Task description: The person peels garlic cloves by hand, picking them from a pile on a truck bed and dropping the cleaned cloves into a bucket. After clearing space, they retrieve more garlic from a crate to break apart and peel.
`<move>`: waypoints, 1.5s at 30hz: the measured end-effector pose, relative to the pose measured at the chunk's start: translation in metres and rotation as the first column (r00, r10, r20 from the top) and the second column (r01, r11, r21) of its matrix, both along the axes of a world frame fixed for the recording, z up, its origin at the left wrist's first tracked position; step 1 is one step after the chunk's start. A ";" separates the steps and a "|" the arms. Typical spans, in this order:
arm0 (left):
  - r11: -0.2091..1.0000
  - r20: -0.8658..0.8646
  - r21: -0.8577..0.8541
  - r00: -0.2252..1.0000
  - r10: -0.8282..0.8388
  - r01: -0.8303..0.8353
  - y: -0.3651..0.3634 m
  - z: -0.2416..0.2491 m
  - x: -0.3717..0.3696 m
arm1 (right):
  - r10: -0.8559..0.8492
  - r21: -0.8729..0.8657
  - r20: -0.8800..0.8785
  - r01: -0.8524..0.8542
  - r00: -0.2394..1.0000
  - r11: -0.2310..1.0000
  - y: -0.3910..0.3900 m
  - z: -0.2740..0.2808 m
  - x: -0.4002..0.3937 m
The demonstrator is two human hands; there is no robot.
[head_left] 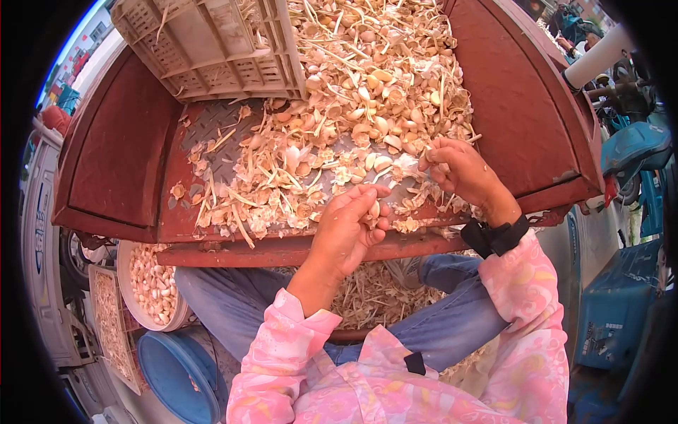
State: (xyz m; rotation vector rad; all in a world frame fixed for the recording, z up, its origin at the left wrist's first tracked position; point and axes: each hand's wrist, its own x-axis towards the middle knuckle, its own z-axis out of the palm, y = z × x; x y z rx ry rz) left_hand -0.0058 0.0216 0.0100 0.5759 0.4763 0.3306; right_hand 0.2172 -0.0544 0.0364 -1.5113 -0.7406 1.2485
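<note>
My left hand (pixel 349 225) is closed over the front edge of a red metal cart bed (pixel 282 251), with a pale garlic clove (pixel 374 210) between its fingers. To the right, my right hand (pixel 460 172) hovers above loose garlic skins (pixel 404 168) with its fingers pinched together. Something small and pale may sit at its fingertips, but I cannot make it out. A heap of garlic cloves, skins and dry stalks (pixel 381 85) covers much of the bed. Several bare cloves (pixel 382 163) lie just beyond my hands.
A cream plastic crate (pixel 212 53) stands tilted at the bed's back left. Below left are a white bucket (pixel 127 283) of cloves, a blue bucket (pixel 148 357) and a crate of garlic scraps (pixel 109 318). Red side walls (pixel 522 85) flank the bed. A blue vehicle (pixel 611 318) is at right.
</note>
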 end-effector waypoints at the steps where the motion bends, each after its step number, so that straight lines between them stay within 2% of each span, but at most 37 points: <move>1: 0.994 0.027 -0.098 0.999 -0.039 0.041 -0.007 -0.001 0.005 | 0.003 0.056 -0.111 0.003 0.994 0.998 -0.001 0.000 -0.003; 2: 0.986 0.036 -0.159 0.999 -0.041 0.046 -0.013 -0.002 0.011 | 0.036 0.087 -0.202 -0.019 0.979 0.996 0.000 0.002 -0.008; 4: 0.959 0.049 -0.279 0.998 -0.035 0.048 -0.023 -0.005 0.021 | 0.084 0.139 -0.073 -0.073 0.994 0.988 0.001 0.013 -0.028; 5: 0.939 0.058 -0.343 0.998 0.024 -0.003 -0.027 -0.001 0.024 | 0.108 0.163 -0.012 -0.105 0.994 0.981 0.000 0.017 -0.039; 6: 0.913 0.063 -0.404 0.995 0.083 -0.051 -0.030 0.008 0.027 | 0.164 0.187 0.100 -0.180 0.981 0.966 -0.003 0.016 -0.049; 7: 0.882 0.066 -0.462 0.988 0.140 -0.094 -0.031 0.013 0.028 | 0.238 0.263 0.346 -0.337 0.907 0.904 -0.003 0.018 -0.056; 8: 0.847 0.162 -0.526 0.969 0.185 -0.073 -0.031 -0.002 0.026 | 0.260 0.295 0.576 -0.494 0.775 0.818 -0.002 0.020 -0.062; 9: 0.830 0.156 -0.552 0.968 0.195 -0.078 -0.028 -0.014 0.023 | 0.229 0.281 0.770 -0.638 0.596 0.717 0.000 0.022 -0.066; 10: 0.812 0.151 -0.579 0.968 0.203 -0.080 -0.024 -0.022 0.018 | 0.161 0.344 0.753 -0.591 0.638 0.730 0.001 0.021 -0.069; 11: 0.792 0.146 -0.605 0.967 0.210 -0.081 -0.020 -0.027 0.011 | 0.095 0.349 0.713 -0.469 0.695 0.812 0.005 0.017 -0.066; 12: 0.796 0.056 -0.598 0.986 0.156 -0.092 -0.015 -0.009 0.000 | 0.022 0.343 0.672 -0.337 0.740 0.877 0.012 0.009 -0.057; 13: 0.786 0.149 -0.615 0.969 0.195 -0.064 -0.007 -0.006 -0.015 | -0.058 0.328 0.631 -0.198 0.774 0.924 0.018 0.004 -0.049; 14: 0.778 0.237 -0.627 0.943 0.234 -0.035 0.004 -0.002 -0.036 | -0.050 0.304 0.711 -0.243 0.702 0.921 0.023 0.001 -0.045; 16: 0.832 0.315 -0.528 0.870 0.379 -0.171 0.031 0.024 -0.091 | -0.038 0.250 0.841 -0.325 0.540 0.912 0.032 -0.003 -0.040; 17: 0.861 0.331 -0.414 0.832 0.445 -0.296 0.049 0.031 -0.124 | -0.010 0.225 0.877 -0.393 0.480 0.892 0.037 -0.005 -0.043; 19: 0.769 0.204 -0.149 0.741 0.640 -0.622 0.086 0.036 -0.196 | 0.033 0.159 0.939 -0.514 0.343 0.843 0.045 -0.008 -0.052; 20: 0.666 0.096 0.065 0.669 0.737 -0.743 0.104 0.032 -0.232 | 0.050 0.159 0.935 -0.542 0.350 0.825 0.048 -0.010 -0.057; 21: 0.533 0.018 0.289 0.561 0.828 -0.795 0.119 0.023 -0.266 | 0.086 0.092 0.949 -0.529 0.304 0.844 0.051 -0.011 -0.061; 23: 0.409 -0.172 0.550 0.380 0.909 -0.728 0.142 -0.005 -0.327 | 0.166 -0.043 0.964 -0.491 0.209 0.870 0.054 -0.014 -0.069; 24: 0.443 -0.259 0.620 0.365 0.894 -0.647 0.145 -0.018 -0.347 | 0.192 -0.076 0.961 -0.477 0.200 0.876 0.055 -0.011 -0.071; 26: 0.517 -0.421 0.718 0.301 0.856 -0.465 0.149 -0.042 -0.376 | 0.173 -0.031 0.950 -0.476 0.258 0.879 0.053 -0.012 -0.073; 28: 0.375 -0.352 0.918 0.167 0.921 -0.130 0.156 -0.072 -0.391 | 0.157 -0.012 0.950 -0.472 0.269 0.882 0.051 -0.013 -0.071; 29: 0.292 -0.297 0.955 0.110 0.948 0.057 0.157 -0.083 -0.399 | 0.150 -0.013 0.956 -0.472 0.253 0.881 0.051 -0.016 -0.069; 30: 0.175 -0.189 0.932 0.011 0.982 0.318 0.144 -0.066 -0.377 | 0.142 -0.013 0.961 -0.471 0.239 0.882 0.051 -0.018 -0.068; 33: 0.000 -0.010 0.999 0.245 0.970 0.042 0.099 -0.003 -0.278 | 0.133 0.078 0.903 -0.459 0.410 0.885 0.048 -0.016 -0.067; 35: 0.117 -0.029 0.981 0.474 0.880 -0.156 0.057 0.030 -0.186 | 0.175 0.092 0.849 -0.467 0.498 0.879 0.049 -0.017 -0.063; 36: 0.177 -0.092 0.981 0.611 0.786 -0.080 0.042 0.036 -0.148 | 0.198 0.100 0.819 -0.473 0.538 0.875 0.049 -0.017 -0.062; 37: 0.019 -0.065 0.997 0.693 0.718 0.074 0.035 0.039 -0.110 | 0.198 0.089 0.807 -0.445 0.557 0.891 0.048 -0.015 -0.061; 38: -0.061 -0.092 0.982 0.736 0.671 0.178 0.032 0.029 -0.079 | 0.196 0.078 0.795 -0.416 0.575 0.906 0.046 -0.014 -0.060; 41: -0.100 -0.290 0.870 0.664 0.690 0.484 0.028 0.013 -0.005 | 0.098 0.082 0.801 -0.270 0.590 0.959 0.040 -0.005 -0.060; 43: -0.124 -0.301 0.845 0.653 0.695 0.520 0.029 -0.005 0.018 | 0.024 0.101 0.808 -0.178 0.588 0.979 0.038 -0.010 -0.052; 45: -0.158 -0.305 0.828 0.668 0.678 0.538 0.030 -0.011 0.024 | -0.083 0.216 0.891 -0.255 0.446 0.942 0.037 -0.017 -0.042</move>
